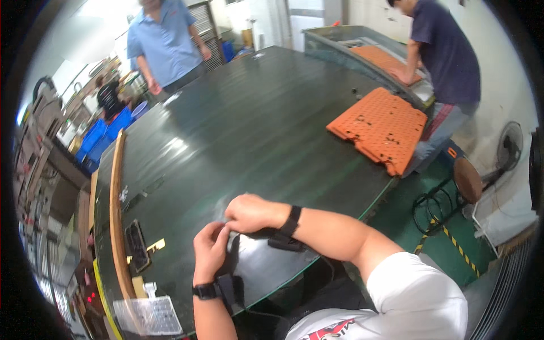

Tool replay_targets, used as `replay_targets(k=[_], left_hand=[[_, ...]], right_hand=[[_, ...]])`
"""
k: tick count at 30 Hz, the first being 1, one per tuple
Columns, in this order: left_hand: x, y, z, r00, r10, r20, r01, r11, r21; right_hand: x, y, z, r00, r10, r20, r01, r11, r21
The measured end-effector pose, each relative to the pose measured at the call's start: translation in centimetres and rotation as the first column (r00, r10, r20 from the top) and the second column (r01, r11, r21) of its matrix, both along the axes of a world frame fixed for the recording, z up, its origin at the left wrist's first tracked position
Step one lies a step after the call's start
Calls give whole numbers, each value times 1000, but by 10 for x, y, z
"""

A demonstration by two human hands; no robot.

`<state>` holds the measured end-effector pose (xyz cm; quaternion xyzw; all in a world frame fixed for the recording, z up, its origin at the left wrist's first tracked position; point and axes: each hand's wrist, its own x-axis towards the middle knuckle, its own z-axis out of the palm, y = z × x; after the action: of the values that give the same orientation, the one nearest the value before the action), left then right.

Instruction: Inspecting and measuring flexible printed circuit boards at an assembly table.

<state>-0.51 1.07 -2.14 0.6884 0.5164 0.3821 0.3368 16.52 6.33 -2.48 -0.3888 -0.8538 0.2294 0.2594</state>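
Note:
Over the near part of a dark green table (226,141), my left hand (209,246) and my right hand (252,212) meet with their fingertips together. Both are closed in a pinch. Whatever they hold between them is too small or too hidden to make out; a faint clear glint shows just beyond the fingers. Dark straps with small black boxes circle both wrists. Left of my hands lies a black, phone-shaped object (136,245) beside a small yellow piece (156,245). Nearer me, at the left edge, rests a clear plastic sheet or tray (164,314).
A wooden strip (117,198) runs along the left edge. An orange perforated panel (382,127) lies at the right. Beyond it, a person in a dark shirt (445,51) leans over a trough (331,48). Another in blue (164,39) stands at the far side. A fan (510,144) stands right.

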Motion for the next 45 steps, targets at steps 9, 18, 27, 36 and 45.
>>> replay_targets(k=[9, 18, 27, 36, 45], left_hand=[[-3, 4, -5, 999, 14, 42, -12, 998, -59], [-3, 5, -5, 999, 25, 43, -23, 999, -47], [-7, 6, -12, 997, 33, 63, -31, 999, -39], [-2, 6, -8, 999, 12, 50, -9, 998, -56], [-4, 4, -3, 999, 33, 32, -31, 998, -63]], right_hand=[[14, 25, 9, 913, -314, -259, 268, 942, -200], [63, 40, 35, 767, -620, -165, 589, 782, -202], [78, 47, 22, 879, -458, 132, 475, 861, -183], [79, 42, 27, 901, -393, 184, 421, 893, -158], [47, 30, 26, 999, -44, 7, 44, 952, -302]])
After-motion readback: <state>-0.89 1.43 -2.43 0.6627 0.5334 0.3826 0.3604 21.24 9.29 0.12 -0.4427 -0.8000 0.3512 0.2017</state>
